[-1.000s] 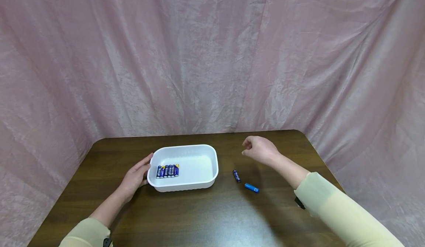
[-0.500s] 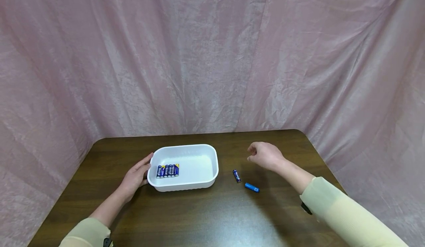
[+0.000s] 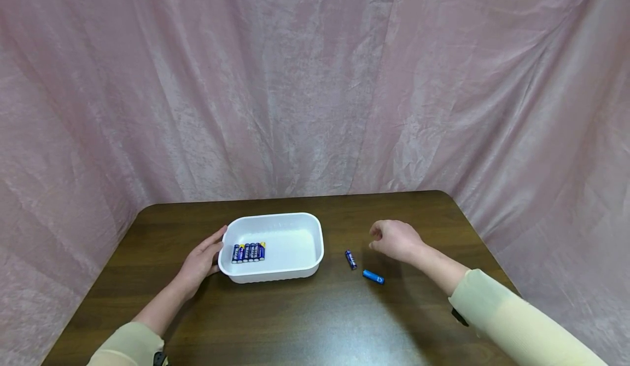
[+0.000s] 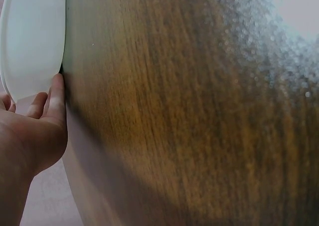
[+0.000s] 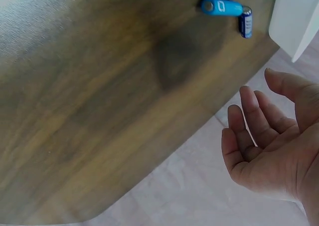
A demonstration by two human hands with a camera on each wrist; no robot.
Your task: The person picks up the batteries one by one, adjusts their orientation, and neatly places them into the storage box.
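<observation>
A white plastic tray [image 3: 295,273] stands on the wooden table, with several dark blue AAA-style batteries [image 3: 248,253] lying side by side in its left part. My left hand [image 3: 200,262] rests against the tray's left end, its fingers extended along the wall; in the left wrist view, fingertips touch the tray's side. Right of the tray lie a dark blue battery [image 3: 351,260] and a lighter blue battery [image 3: 373,277]. Beyond and to the right of these two, my right hand [image 3: 397,240] hovers above the table. Its fingers are loosely bent, and its palm holds nothing in the right wrist view.
The brown wooden table [image 3: 275,322] has rounded far corners. Behind it and at both sides hangs a pink velvety curtain [image 3: 295,92]. Light glares off the table's near middle.
My right hand has moved slightly right and nearer, toward the tabletop. The left hand, the tray and the batteries have stayed where they were.
</observation>
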